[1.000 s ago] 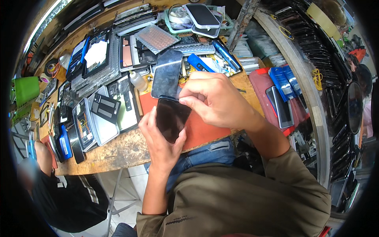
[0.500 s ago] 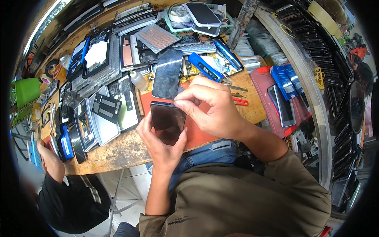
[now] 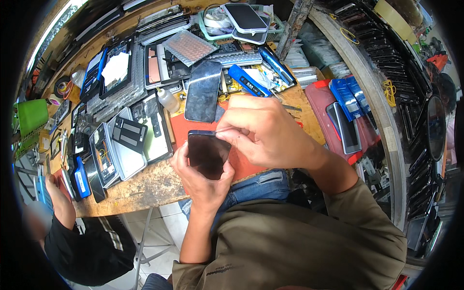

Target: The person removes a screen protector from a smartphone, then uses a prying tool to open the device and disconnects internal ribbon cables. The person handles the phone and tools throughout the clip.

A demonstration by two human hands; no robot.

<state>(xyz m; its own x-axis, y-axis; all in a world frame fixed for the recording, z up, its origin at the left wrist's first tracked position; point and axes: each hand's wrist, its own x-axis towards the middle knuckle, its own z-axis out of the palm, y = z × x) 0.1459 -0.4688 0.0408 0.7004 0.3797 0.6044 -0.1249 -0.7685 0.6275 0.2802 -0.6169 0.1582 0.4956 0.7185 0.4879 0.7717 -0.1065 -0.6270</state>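
A dark smartphone (image 3: 208, 155) with a black glossy screen is held by its sides in my left hand (image 3: 205, 186), thumb along one edge and fingers along the other. My right hand (image 3: 263, 130) is closed in a pinch at the phone's upper right corner; whatever lies between thumb and forefinger is too small to make out. Just beyond the phone, a loose dark screen panel (image 3: 202, 92) lies at the far edge of the red mat (image 3: 180, 126). A white squeeze bottle (image 3: 167, 100) with a thin nozzle stands left of that panel.
Blue cylindrical tools (image 3: 248, 79) lie behind my right hand. Opened tablets (image 3: 126, 145) and stacked device parts crowd the left. A red case (image 3: 321, 104) with phones sits to the right, beside a wooden post (image 3: 386, 121). Another person's hand (image 3: 62, 200) is at the far left.
The phone and my left hand have shifted slightly right and down. My right hand has turned and tightened its pinch at the phone's corner.
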